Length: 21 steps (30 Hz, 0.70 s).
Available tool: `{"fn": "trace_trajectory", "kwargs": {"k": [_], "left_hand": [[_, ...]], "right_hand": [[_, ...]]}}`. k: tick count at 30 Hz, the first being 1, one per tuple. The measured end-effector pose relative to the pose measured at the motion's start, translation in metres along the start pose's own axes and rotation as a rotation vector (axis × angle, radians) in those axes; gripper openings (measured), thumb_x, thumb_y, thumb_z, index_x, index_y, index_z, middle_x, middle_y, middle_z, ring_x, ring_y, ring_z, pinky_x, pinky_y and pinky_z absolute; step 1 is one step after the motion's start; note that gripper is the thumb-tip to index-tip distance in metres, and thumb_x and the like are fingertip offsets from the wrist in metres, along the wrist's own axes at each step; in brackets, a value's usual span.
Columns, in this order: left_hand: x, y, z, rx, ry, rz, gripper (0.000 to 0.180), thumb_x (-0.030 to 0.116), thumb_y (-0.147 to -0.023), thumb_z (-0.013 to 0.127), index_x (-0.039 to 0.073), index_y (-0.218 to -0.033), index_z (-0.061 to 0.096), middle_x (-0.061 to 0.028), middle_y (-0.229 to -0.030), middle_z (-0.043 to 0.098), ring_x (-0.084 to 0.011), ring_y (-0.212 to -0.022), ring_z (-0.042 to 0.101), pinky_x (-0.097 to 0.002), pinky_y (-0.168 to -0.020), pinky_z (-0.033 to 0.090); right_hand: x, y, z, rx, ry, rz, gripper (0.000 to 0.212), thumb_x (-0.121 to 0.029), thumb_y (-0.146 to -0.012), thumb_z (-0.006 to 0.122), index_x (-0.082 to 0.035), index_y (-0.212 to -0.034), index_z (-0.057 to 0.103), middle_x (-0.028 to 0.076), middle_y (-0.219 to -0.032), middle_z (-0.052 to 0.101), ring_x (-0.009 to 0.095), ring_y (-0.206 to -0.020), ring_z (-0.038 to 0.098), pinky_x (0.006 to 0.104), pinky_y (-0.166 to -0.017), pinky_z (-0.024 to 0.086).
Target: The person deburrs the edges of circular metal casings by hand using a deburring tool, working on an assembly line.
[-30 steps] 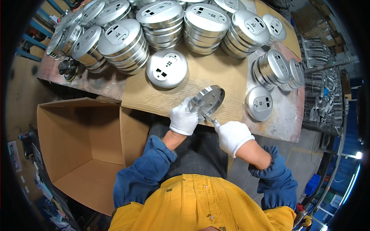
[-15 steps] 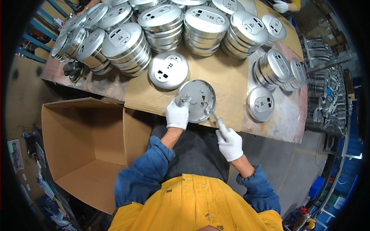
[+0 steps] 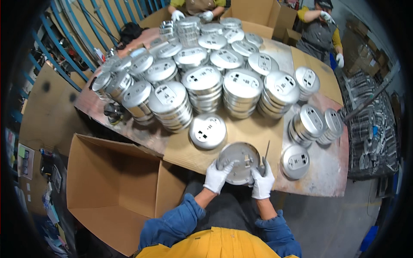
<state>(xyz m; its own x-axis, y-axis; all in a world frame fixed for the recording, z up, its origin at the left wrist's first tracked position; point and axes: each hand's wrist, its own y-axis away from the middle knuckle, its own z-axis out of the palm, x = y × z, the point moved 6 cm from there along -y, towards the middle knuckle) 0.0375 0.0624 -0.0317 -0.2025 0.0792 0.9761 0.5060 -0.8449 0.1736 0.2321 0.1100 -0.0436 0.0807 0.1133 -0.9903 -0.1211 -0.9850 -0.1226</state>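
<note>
A round silver metal cover lies hollow side up between my white-gloved hands at the cardboard's front edge. Small posts and a rectangular cutout show inside it. My left hand is closed on its left rim, thumb over the inner face. My right hand grips the right rim and also holds a slim dark rod-like tool, which points up and away. The tool's lower part is hidden in the glove. Just beyond sits another cover, outer face up.
Stacks of silver covers fill the table's far side. A few more covers stand at the right. An open cardboard box is at my left. Past the table are two co-workers, one with a gloved hand. Wire-caged metal parts stand far right.
My right hand has come to the cover's right rim. The tool's tip has left the cover's inside and now points away from me. The view has tilted up, showing more of the table.
</note>
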Motion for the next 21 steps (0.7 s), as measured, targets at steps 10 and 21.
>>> {"fn": "trace_trajectory", "kwargs": {"k": [10, 21], "left_hand": [[0.027, -0.010, 0.012, -0.454, -0.551, -0.187, 0.042, 0.031, -0.080, 0.073, 0.002, -0.110, 0.066, -0.0102, -0.097, 0.070, -0.0119, -0.083, 0.062, -0.0282, -0.076, 0.050], [0.027, -0.034, 0.016, -0.100, -0.780, 0.237, 0.034, 0.040, -0.082, 0.065, 0.008, -0.095, 0.070, -0.0188, -0.087, 0.066, -0.0375, -0.082, 0.063, -0.0428, -0.071, 0.050]], "right_hand": [[-0.032, -0.027, -0.001, -0.353, 0.197, 0.187, 0.053, -0.002, -0.077, 0.068, 0.003, -0.127, 0.053, 0.000, -0.072, 0.054, 0.007, -0.061, 0.049, 0.0237, -0.056, 0.045], [-0.054, -0.024, -0.047, -0.262, 0.554, -0.032, 0.048, -0.012, -0.086, 0.063, -0.006, -0.132, 0.050, 0.012, -0.081, 0.059, 0.021, -0.068, 0.058, 0.0322, -0.064, 0.048]]}}
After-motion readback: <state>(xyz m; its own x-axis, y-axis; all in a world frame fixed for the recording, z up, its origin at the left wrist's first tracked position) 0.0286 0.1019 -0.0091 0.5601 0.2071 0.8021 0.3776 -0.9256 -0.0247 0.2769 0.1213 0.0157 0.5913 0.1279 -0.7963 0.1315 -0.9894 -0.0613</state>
